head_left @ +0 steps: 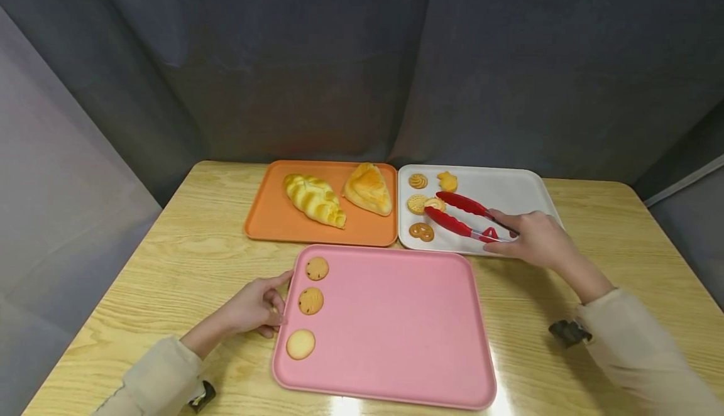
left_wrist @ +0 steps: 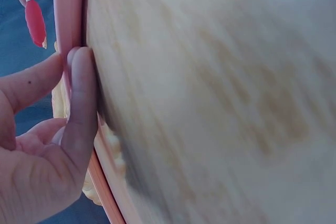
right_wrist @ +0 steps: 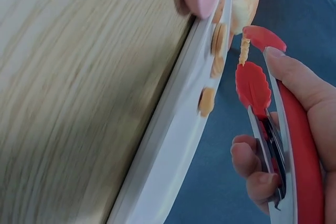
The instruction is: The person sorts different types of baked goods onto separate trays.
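My right hand (head_left: pixel 534 237) grips red-and-silver tongs (head_left: pixel 464 204) over the white tray (head_left: pixel 509 183). A thin baked cookie (right_wrist: pixel 244 50) is held between the tongs' tips. Below the tongs sit a swirl cookie (head_left: pixel 418 181), a star-tipped cookie (head_left: pixel 447 181), a round patterned cookie (head_left: pixel 416 204) and a pretzel (head_left: pixel 422 232). My left hand (head_left: pixel 254 306) touches the left rim of the pink tray (head_left: pixel 396 328), index finger extended and other fingers bent. Along that tray's left side lie two speckled cookies, one upper (head_left: pixel 317 269) and one middle (head_left: pixel 310 301), and a plain round cookie (head_left: pixel 300 344).
An orange tray (head_left: pixel 271 221) behind the pink tray carries a braided bread (head_left: pixel 314 200) and a triangular pastry (head_left: pixel 368 190). The trays stand close together on a wooden table (head_left: pixel 186 259). Dark curtains (head_left: pixel 317 58) hang behind it.
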{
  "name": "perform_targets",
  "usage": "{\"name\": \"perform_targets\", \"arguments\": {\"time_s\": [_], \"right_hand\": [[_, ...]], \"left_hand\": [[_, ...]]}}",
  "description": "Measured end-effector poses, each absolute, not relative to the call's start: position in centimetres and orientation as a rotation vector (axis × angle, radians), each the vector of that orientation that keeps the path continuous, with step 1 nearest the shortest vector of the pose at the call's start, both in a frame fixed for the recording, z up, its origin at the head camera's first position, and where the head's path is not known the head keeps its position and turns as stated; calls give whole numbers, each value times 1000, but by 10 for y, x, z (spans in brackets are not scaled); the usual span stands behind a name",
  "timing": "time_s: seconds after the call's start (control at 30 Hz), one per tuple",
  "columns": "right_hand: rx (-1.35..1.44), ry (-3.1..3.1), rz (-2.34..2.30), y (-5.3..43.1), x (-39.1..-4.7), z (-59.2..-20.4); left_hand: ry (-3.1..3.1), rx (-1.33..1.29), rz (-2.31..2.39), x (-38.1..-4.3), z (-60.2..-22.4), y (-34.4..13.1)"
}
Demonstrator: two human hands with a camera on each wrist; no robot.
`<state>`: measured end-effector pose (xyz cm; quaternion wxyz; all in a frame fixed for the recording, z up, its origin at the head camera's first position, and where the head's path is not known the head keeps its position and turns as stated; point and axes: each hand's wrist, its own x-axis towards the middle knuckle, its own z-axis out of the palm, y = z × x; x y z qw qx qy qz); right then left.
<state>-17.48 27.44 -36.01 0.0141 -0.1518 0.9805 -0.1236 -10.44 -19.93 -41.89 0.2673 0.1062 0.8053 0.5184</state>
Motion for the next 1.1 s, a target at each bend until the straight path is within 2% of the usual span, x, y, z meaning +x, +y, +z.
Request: {"name": "perform_targets", "arguments": {"time_s": [0.2, 0.77, 1.1], "right_hand": [[-346, 3000, -430, 283, -182, -366], [-298, 3001, -425, 291, -192, -383], [-212, 2969, -453, 291, -184, -378]], "left_hand": [[2181, 284, 1392, -104, -419, -199], [2172, 291, 1404, -104, -420, -200], [2170, 285, 1404, -104, -417, -199]]}}
